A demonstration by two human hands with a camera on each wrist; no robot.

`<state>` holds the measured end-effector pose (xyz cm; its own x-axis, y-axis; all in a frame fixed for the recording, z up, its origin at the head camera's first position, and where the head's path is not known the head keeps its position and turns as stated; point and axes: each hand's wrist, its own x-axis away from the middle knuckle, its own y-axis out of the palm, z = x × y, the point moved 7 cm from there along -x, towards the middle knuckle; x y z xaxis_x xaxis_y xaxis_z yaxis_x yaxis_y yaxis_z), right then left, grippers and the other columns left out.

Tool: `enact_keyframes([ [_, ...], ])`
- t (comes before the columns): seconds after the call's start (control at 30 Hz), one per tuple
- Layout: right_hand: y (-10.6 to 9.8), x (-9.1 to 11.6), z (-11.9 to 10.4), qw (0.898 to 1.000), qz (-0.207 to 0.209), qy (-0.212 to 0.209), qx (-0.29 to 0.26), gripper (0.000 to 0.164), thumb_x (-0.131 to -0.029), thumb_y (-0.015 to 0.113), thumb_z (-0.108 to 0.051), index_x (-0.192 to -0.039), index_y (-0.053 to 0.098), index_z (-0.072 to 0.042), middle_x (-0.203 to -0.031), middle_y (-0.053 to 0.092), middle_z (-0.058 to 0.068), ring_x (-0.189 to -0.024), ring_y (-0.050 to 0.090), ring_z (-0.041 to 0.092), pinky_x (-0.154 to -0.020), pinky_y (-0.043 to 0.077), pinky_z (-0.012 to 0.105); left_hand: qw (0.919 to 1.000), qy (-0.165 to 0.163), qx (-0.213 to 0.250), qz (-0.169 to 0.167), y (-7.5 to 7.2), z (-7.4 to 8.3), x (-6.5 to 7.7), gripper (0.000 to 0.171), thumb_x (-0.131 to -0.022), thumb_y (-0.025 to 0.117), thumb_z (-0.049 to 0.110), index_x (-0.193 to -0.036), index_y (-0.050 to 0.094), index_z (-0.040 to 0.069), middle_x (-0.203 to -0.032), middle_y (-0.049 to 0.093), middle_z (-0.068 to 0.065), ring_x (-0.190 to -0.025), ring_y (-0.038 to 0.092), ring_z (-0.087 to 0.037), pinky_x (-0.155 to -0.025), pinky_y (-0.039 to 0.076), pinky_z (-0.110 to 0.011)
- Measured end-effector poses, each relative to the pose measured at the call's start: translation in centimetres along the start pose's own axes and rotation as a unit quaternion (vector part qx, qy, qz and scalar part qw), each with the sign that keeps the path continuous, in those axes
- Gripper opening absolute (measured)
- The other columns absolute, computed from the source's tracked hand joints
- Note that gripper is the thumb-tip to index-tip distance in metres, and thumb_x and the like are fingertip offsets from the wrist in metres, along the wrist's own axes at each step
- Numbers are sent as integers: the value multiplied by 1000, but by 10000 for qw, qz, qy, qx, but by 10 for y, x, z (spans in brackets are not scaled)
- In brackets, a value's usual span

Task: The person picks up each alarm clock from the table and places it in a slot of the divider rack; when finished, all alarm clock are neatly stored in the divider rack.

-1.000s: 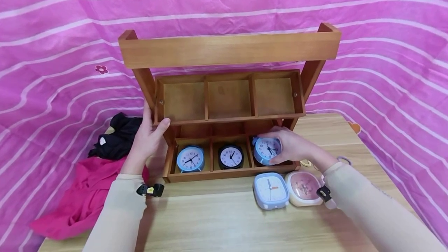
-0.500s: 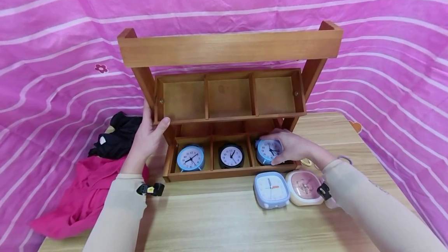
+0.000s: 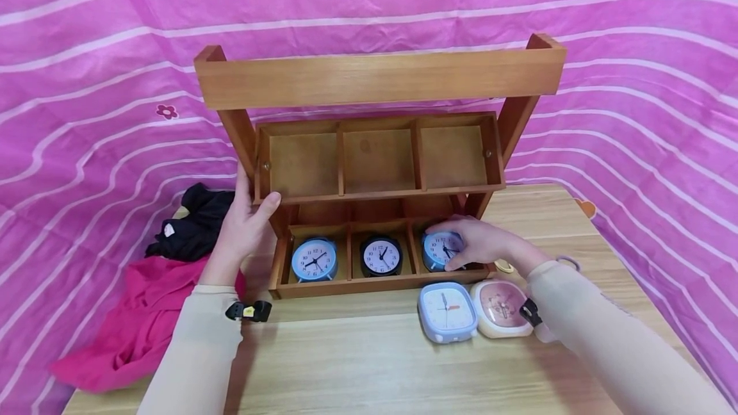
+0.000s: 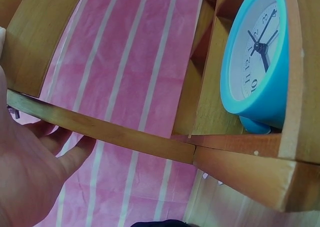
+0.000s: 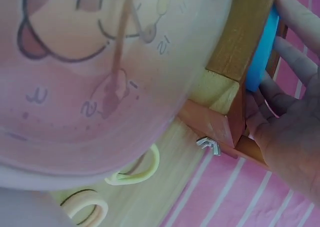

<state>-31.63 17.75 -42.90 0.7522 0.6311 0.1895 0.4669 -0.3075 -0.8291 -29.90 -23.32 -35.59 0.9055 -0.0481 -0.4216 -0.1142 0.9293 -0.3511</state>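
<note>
A wooden rack (image 3: 375,79) with two tiers, three compartments each, stands on the table (image 3: 346,351). My left hand (image 3: 245,229) grips its left side, thumb on the upper tray's front edge and fingers round the side post. In the lower right compartment sits a round blue alarm clock (image 3: 441,248), tilted back. My right hand (image 3: 483,242) holds this clock by its right side and top, partly covering the dial. Another blue alarm clock (image 3: 314,261) occupies the lower left compartment, and a black alarm clock (image 3: 382,258) the middle one. The upper compartments hold nothing.
In front of the rack's right end lie a light blue square clock (image 3: 447,312) and a pink clock (image 3: 499,309), side by side. Hair ties (image 3: 503,266) are scattered to the right. Black cloth (image 3: 193,226) and pink-red cloth (image 3: 138,319) lie at the left.
The right hand has lowered and shifted the blue clock slightly right, deeper into the lower right compartment. The left hand keeps its place on the rack.
</note>
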Motion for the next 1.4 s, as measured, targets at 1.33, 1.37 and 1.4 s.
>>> enact_keyframes([
  [1.33, 3, 61, -39, 9923, 898, -849, -1, 68, -83, 88, -46, -141, 64, -18, -137, 61, 3, -119, 61, 27, -95, 58, 51, 10000, -37, 78, -47, 0, -1, 0, 90, -104, 64, 23, -168, 3, 41, -172, 23, -2, -152, 32, -36, -119, 28, -68],
  [1.37, 6, 64, -42, 9919, 859, -931, -31, 68, -83, 89, -44, -141, 64, -17, -136, 62, 2, -116, 63, 25, -93, 59, 49, 10000, -33, 61, -37, 0, -1, 0, 90, -104, 64, 23, -168, 3, 41, -172, 23, -1, -152, 32, -36, -119, 28, -67],
  [1.4, 9, 66, -46, 9912, 833, -1029, 9, 68, -83, 89, -43, -140, 64, -16, -135, 63, 2, -115, 63, 25, -92, 59, 47, 10000, -24, 48, -30, 0, -1, 0, 90, -104, 65, 23, -168, 3, 41, -172, 23, -1, -152, 32, -35, -120, 28, -67],
])
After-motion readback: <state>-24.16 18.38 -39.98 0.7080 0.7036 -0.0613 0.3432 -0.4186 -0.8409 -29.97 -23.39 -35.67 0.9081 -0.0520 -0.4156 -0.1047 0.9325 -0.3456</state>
